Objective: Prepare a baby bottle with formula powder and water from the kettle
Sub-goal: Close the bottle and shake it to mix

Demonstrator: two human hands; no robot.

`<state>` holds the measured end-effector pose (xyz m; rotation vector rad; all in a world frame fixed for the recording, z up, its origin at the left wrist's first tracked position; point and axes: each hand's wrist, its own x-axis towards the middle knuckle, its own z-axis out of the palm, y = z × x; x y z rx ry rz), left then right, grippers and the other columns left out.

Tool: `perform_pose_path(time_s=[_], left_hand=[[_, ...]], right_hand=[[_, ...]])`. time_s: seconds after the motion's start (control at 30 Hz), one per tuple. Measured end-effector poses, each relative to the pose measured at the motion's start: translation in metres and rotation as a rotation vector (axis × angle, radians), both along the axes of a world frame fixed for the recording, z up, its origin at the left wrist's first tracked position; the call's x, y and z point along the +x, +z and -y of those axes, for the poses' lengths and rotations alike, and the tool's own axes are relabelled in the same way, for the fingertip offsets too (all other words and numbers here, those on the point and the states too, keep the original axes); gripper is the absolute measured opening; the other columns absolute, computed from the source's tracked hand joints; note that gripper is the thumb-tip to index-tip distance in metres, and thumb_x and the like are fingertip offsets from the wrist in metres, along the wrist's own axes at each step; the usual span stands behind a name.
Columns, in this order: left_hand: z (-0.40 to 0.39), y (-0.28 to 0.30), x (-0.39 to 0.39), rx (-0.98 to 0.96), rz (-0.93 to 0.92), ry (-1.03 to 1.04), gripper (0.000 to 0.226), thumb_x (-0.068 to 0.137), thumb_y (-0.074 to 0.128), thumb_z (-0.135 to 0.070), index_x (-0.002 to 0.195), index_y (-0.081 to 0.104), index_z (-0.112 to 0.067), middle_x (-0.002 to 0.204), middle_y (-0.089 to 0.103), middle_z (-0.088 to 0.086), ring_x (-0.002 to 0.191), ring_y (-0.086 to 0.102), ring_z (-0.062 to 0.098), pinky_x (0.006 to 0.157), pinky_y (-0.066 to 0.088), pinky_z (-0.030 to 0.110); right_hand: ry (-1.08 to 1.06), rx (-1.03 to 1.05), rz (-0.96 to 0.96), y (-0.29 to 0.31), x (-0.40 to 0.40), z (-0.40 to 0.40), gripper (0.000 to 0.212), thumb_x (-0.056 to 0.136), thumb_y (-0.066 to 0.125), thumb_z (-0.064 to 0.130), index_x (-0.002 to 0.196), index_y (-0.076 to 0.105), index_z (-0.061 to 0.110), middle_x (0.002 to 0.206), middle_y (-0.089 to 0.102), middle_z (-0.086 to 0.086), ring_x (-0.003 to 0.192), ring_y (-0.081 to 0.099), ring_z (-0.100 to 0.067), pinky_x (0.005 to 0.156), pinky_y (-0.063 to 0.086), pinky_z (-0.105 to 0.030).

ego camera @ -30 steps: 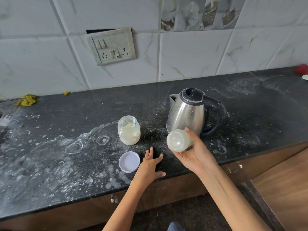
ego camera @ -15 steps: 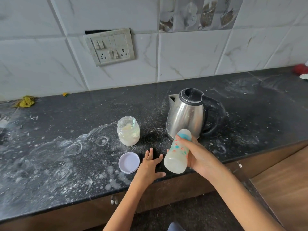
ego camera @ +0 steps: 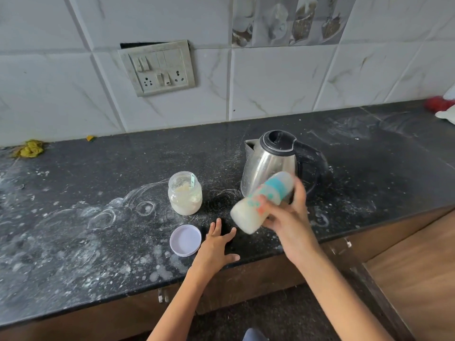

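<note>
- Bottle (ego camera: 261, 202) — held in the air above the front of the worktop (ego camera: 73, 242), tilted hard, base down-left toward the camera, capped top up-right toward the kettle (ego camera: 270, 166). Milky white liquid fills the lower part; teal band near the top; outline blurred.
- Right hand (ego camera: 288, 217): fingers and thumb curled round the bottle's upper half, gripping it. Nothing else in this hand.
- Left hand (ego camera: 216, 244): flat on the worktop edge, palm down, fingers spread and straight, holding nothing. It lies just right of the lid (ego camera: 185, 239), apart from it by a narrow gap.
- Kettle: steel body, black lid and handle, upright behind the bottle, spout to the left.
- Jar (ego camera: 185, 194): open, upright, left of the kettle, part full of pale powder; a teal scoop handle (ego camera: 193, 181) stands inside against the wall.
- Lid: white, lying flat, in front of the jar, near the front edge.
- Worktop: dark stone — dusted with white powder and ring marks, heaviest on the left.
- Switch plate (ego camera: 157, 67) on the tiled wall behind; yellow cloth (ego camera: 30, 148) at far left by the wall.
</note>
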<state>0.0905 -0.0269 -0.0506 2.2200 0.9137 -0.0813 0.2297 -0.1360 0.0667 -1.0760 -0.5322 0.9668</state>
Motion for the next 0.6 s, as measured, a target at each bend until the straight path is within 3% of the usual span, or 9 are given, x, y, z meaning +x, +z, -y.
perform_pose_path(time_s=[0.1,0.27,0.4,0.5,0.6], left_hand=[[0.004,0.0,-0.002,-0.124,0.156,0.042,0.062,0.097,0.052,-0.019,0.151,0.021,-0.015,0.161,0.013,0.012,0.149,0.013,0.03,0.12,0.02,0.048],[-0.004,-0.008,0.001,0.034,-0.024,0.008,0.077,0.087,0.066,-0.037,0.151,0.023,-0.029,0.161,-0.012,0.008,0.149,-0.011,0.027,0.12,0.016,0.045],[0.0,-0.006,0.001,-0.135,0.156,0.083,0.098,0.077,0.069,-0.052,0.151,0.019,-0.013,0.16,0.004,0.001,0.15,0.003,0.025,0.121,0.017,0.045],[-0.004,-0.011,-0.001,0.037,0.028,0.01,0.08,0.086,0.068,-0.036,0.151,0.023,-0.024,0.159,-0.009,0.0,0.149,-0.011,0.025,0.121,0.015,0.044],[-0.003,-0.01,0.002,0.042,-0.009,0.021,0.077,0.088,0.067,-0.034,0.151,0.024,-0.026,0.162,-0.006,0.01,0.15,-0.004,0.028,0.12,0.019,0.043]], right_hand=[[0.297,-0.081,0.129,-0.009,-0.016,0.007,0.1,0.059,0.088,-0.004,0.132,0.048,0.051,0.122,0.063,-0.014,0.104,0.068,-0.028,0.073,0.059,-0.044],[-0.043,0.01,-0.136,0.009,0.011,0.0,0.094,0.064,0.079,-0.001,0.141,0.043,0.039,0.123,0.061,-0.01,0.108,0.066,-0.029,0.071,0.06,-0.045],[0.206,-0.065,0.024,0.0,-0.006,0.007,0.1,0.057,0.09,0.0,0.134,0.048,0.049,0.113,0.07,-0.005,0.102,0.07,-0.025,0.07,0.059,-0.04],[-0.026,-0.01,-0.07,0.004,0.002,0.0,0.092,0.062,0.086,0.0,0.135,0.048,0.042,0.116,0.068,-0.005,0.105,0.069,-0.026,0.068,0.059,-0.041],[-0.097,0.0,-0.132,0.007,0.003,-0.004,0.092,0.065,0.082,0.005,0.14,0.042,0.039,0.121,0.065,-0.006,0.109,0.067,-0.029,0.07,0.06,-0.044]])
